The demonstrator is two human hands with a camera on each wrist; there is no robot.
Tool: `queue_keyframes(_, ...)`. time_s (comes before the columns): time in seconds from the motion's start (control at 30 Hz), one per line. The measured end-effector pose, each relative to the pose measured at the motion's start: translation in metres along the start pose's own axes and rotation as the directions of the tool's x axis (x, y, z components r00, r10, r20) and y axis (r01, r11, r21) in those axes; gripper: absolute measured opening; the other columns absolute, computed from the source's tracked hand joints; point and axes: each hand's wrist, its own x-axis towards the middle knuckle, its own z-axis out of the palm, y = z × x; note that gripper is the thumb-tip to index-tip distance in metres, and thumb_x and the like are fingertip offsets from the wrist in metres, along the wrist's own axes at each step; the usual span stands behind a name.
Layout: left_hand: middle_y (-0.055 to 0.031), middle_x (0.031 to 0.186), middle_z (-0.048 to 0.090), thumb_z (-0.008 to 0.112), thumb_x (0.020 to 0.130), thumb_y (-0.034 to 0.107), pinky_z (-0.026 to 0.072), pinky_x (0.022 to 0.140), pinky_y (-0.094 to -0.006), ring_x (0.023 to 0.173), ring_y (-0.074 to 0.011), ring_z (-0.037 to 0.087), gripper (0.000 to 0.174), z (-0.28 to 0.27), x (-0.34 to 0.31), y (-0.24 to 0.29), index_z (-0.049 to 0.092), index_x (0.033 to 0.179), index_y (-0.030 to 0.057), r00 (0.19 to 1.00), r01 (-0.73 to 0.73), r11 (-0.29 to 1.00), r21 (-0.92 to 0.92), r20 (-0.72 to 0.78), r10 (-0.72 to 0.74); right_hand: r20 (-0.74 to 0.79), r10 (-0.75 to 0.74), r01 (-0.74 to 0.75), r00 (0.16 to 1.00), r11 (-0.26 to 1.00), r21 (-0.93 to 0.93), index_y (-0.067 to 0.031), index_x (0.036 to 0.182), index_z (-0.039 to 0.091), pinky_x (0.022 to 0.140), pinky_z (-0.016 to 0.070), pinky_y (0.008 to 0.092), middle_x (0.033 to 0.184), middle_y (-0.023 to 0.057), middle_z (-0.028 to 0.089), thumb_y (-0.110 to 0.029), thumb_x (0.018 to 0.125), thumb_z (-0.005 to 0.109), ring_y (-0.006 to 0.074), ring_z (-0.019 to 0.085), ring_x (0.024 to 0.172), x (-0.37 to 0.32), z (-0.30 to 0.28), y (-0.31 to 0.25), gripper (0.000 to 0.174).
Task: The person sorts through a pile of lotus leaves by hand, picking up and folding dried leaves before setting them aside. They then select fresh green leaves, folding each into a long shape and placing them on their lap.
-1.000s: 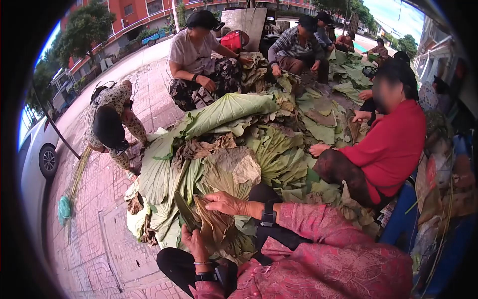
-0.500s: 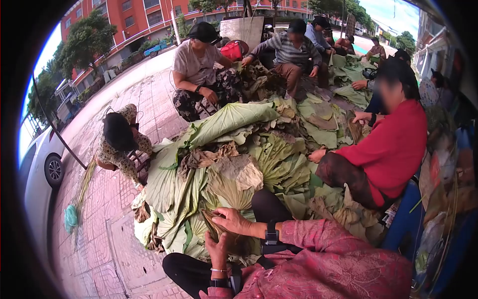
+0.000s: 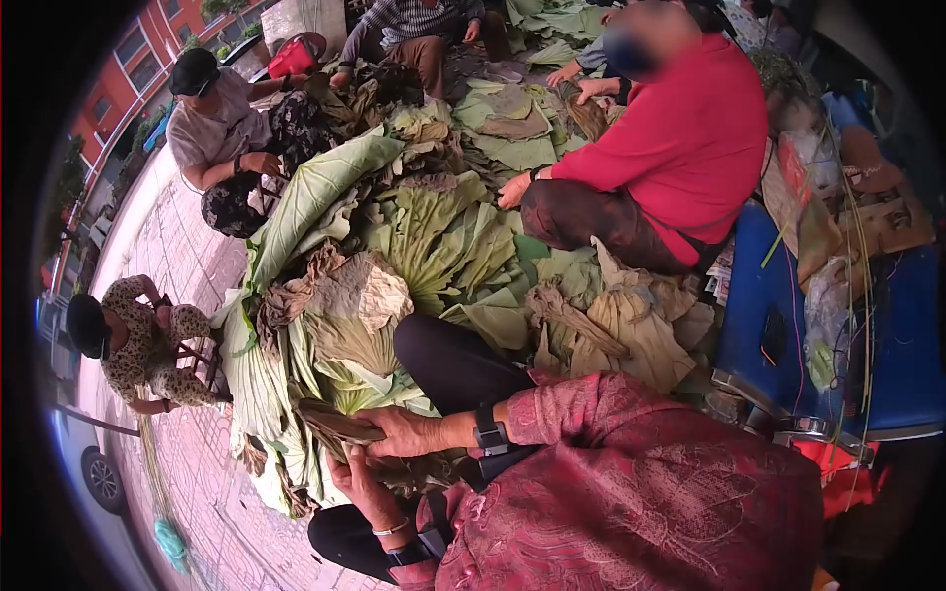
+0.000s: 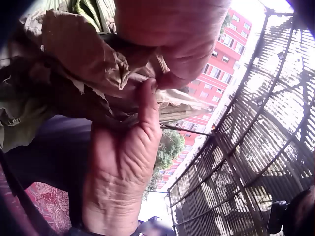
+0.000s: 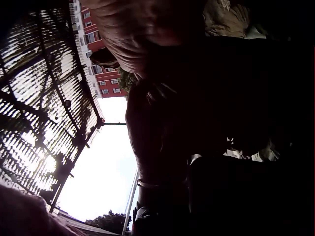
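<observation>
In the head view, my left hand point(image 3: 365, 490) and my right hand point(image 3: 402, 433) meet at a brown, dried large leaf point(image 3: 338, 424) folded into a narrow bundle. The left wrist view shows my left hand point(image 4: 172, 39) large and close at the top, gripping the crumpled dry leaf point(image 4: 81, 54). From below, my right hand point(image 4: 120, 172) pinches it, thumb pressed over its fold. A pale leaf tip sticks out past the thumb. Most of the right wrist view is dark: my right hand point(image 5: 142, 29) is at the top, my braceleted left hand point(image 5: 152, 147) below.
A big heap of green and brown leaves point(image 3: 424, 246) lies before me. A person in red point(image 3: 660, 138) sits beside it, others at its far side and left point(image 3: 148, 340). At right are a blue seat point(image 3: 749, 305) and plastic bags point(image 3: 828, 325).
The head view has swung, shifting the heap leftward and showing more of the blue seat. My left hand, half a second ago apart from the leaf, now grips it alongside my right.
</observation>
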Motion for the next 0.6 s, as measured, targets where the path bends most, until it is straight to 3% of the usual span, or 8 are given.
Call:
queue_keyframes(0.2,-0.009,0.108,0.058,0.054,0.087,0.015,0.0419,0.082,-0.0274,0.095,-0.0153,0.056,0.038,0.021,0.001,0.008,0.046,0.121,0.0003,0.991,-0.123,0.989,0.077,-0.035,0.126,-0.249,-0.156,0.159,0.956,0.987,-0.008,0.0047,0.104,0.053,0.075,0.0451,0.0342,0.086,0.0185,0.061,-0.021,0.076,0.06,0.0222,0.058,0.08,0.004,-0.062,-0.019,0.038)
queue_keyframes(0.33,-0.0078,0.102,0.059,0.054,0.088,0.017,0.0406,0.068,-0.0212,0.088,-0.0119,0.057,0.035,-0.004,0.001,-0.004,0.048,0.119,0.0021,0.997,0.01,0.997,0.082,-0.074,-0.003,-0.545,-0.079,-0.01,0.835,0.987,-0.158,0.0035,0.086,0.058,0.061,0.0427,0.0284,0.071,0.0049,0.058,-0.025,0.074,0.064,0.011,0.051,0.068,-0.017,-0.192,-0.052,0.032)
queue_keyframes(0.4,-0.0073,0.1,0.06,0.054,0.088,0.017,0.0407,0.067,-0.0208,0.086,-0.0112,0.057,0.033,-0.025,0.004,-0.021,0.049,0.117,0.0023,0.995,0.058,0.997,0.046,-0.081,-0.054,-0.577,0.04,-0.234,0.816,0.935,-0.266,0.0031,0.088,0.059,0.06,0.0408,0.026,0.072,0.0008,0.056,-0.028,0.073,0.065,0.0076,0.048,0.067,-0.038,-0.249,-0.049,0.035)
queue_keyframes(0.43,-0.007,0.099,0.061,0.053,0.088,0.016,0.0404,0.066,-0.0203,0.084,-0.0106,0.057,0.031,-0.032,0.005,-0.029,0.05,0.116,0.0028,0.994,0.065,0.996,0.062,-0.087,-0.06,-0.609,0.129,-0.46,0.782,0.78,-0.425,0.0042,0.083,0.057,0.061,0.0421,0.0303,0.07,0.0077,0.057,-0.027,0.071,0.064,0.0144,0.054,0.066,-0.056,-0.264,-0.07,0.035)
queue_keyframes(0.47,-0.007,0.097,0.061,0.054,0.087,0.015,0.0403,0.065,-0.0202,0.083,-0.0106,0.058,0.029,-0.033,0.004,-0.032,0.051,0.114,0.0032,0.992,0.084,0.994,0.073,-0.096,-0.077,-0.565,0.185,-0.528,0.804,0.658,-0.537,0.0037,0.086,0.057,0.069,0.0452,0.0377,0.079,0.0208,0.06,-0.026,0.069,0.059,0.0307,0.06,0.077,-0.069,-0.288,-0.053,0.034)
queue_keyframes(0.5,-0.0067,0.097,0.062,0.054,0.087,0.015,0.0403,0.065,-0.0203,0.082,-0.0106,0.059,0.029,-0.035,0.003,-0.036,0.051,0.113,0.0035,0.988,0.119,0.989,0.085,-0.109,-0.109,-0.591,0.214,-0.615,0.778,0.448,-0.649,0.0053,0.089,0.055,0.076,0.0462,0.0404,0.09,0.0253,0.06,-0.021,0.071,0.057,0.0373,0.059,0.088,-0.088,-0.302,-0.028,0.032)
queue_keyframes(0.57,-0.0061,0.096,0.063,0.055,0.087,0.015,0.0405,0.064,-0.0208,0.08,-0.0107,0.06,0.027,-0.034,0.0,-0.041,0.053,0.111,0.0043,0.981,0.164,0.983,0.087,-0.115,-0.154,-0.711,0.355,-0.785,0.606,0.129,-0.605,-0.0007,0.122,0.039,0.086,0.0426,0.0442,0.104,0.0221,0.059,-0.019,0.075,0.056,0.0388,0.054,0.099,-0.135,-0.286,-0.007,0.054)
queue_keyframes(0.6,-0.0059,0.096,0.063,0.057,0.086,0.015,0.0408,0.064,-0.021,0.08,-0.0109,0.06,0.027,-0.032,-0.003,-0.041,0.053,0.11,0.0046,0.977,0.189,0.979,0.083,-0.115,-0.179,-0.692,0.298,-0.732,0.658,0.037,-0.68,-0.0072,0.136,0.025,0.092,0.0349,0.0509,0.119,0.0194,0.051,-0.023,0.077,0.057,0.0379,0.046,0.112,-0.173,-0.286,0.046,0.069)
